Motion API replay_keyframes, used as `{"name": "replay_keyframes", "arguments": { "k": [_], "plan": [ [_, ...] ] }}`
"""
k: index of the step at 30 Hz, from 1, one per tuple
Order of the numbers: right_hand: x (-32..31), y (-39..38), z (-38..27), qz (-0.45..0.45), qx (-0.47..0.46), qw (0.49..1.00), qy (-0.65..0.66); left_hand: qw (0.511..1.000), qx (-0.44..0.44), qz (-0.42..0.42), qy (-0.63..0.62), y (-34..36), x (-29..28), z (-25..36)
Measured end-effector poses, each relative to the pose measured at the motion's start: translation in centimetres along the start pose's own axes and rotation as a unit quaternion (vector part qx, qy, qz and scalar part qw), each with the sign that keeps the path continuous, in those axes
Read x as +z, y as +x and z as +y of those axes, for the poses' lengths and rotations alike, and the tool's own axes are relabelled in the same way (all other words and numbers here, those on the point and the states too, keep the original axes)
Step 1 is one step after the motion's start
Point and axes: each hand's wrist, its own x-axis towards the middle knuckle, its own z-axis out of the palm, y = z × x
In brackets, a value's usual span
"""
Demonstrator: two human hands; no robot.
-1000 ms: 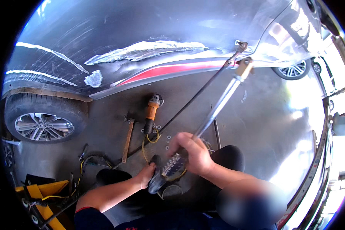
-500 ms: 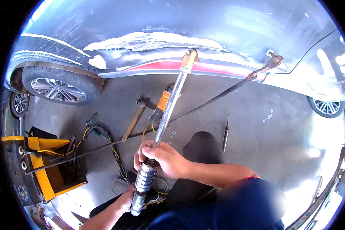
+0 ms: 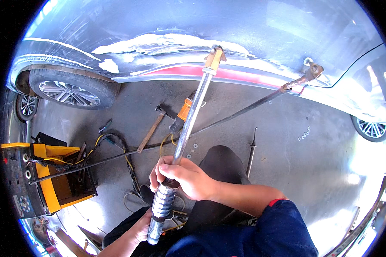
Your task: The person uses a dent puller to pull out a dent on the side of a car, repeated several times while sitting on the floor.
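A long dent-puller slide hammer (image 3: 191, 120) slants up and away from me, its bright steel rod ending in a brass-coloured head (image 3: 212, 62). That head overlaps the white-patched lower side of a grey car (image 3: 266, 30); whether it is hooked on, I cannot tell. My right hand (image 3: 186, 177) is closed round the rod, just above the ribbed chrome weight (image 3: 163, 201). Lower down, my left hand (image 3: 142, 228) grips the smooth handle end (image 3: 155, 231), its fingers partly hidden behind it.
A long dark bar (image 3: 236, 115) runs from a rusty clamp (image 3: 313, 73) on the car's side to a yellow-and-black machine (image 3: 49, 184) at left. On the floor lie a hammer (image 3: 152, 130), an orange power tool (image 3: 185, 109), cables (image 3: 123, 145), a thin rod tool (image 3: 251, 154) and several washers (image 3: 305, 133).
The view has shifted slightly, and the brass-coloured head appears a little farther up and right. Both hands keep the same hold on the slide hammer.
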Motion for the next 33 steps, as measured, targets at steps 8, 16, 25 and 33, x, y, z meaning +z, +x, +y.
{"name": "replay_keyframes", "arguments": {
  "k": [8,16,25,33],
  "plan": [
    [0.7,0.0,0.6,0.022,-0.004,1.000,0.021,0.991,0.000,-0.006,0.132,1.0,-1.9,-1.6],
    [-1.3,2.2,-4.3,0.038,-0.103,0.993,0.047,0.998,-0.056,0.008,0.028,1.8,-1.3,-1.6],
    [-0.5,0.7,3.2,0.010,-0.096,0.994,0.041,0.995,-0.062,0.017,0.076,3.0,-1.9,-0.8],
    [-1.8,2.4,-0.1,0.028,-0.157,0.986,0.037,0.923,0.291,0.248,-0.024,4.4,-0.5,-1.5]
  ]
}}
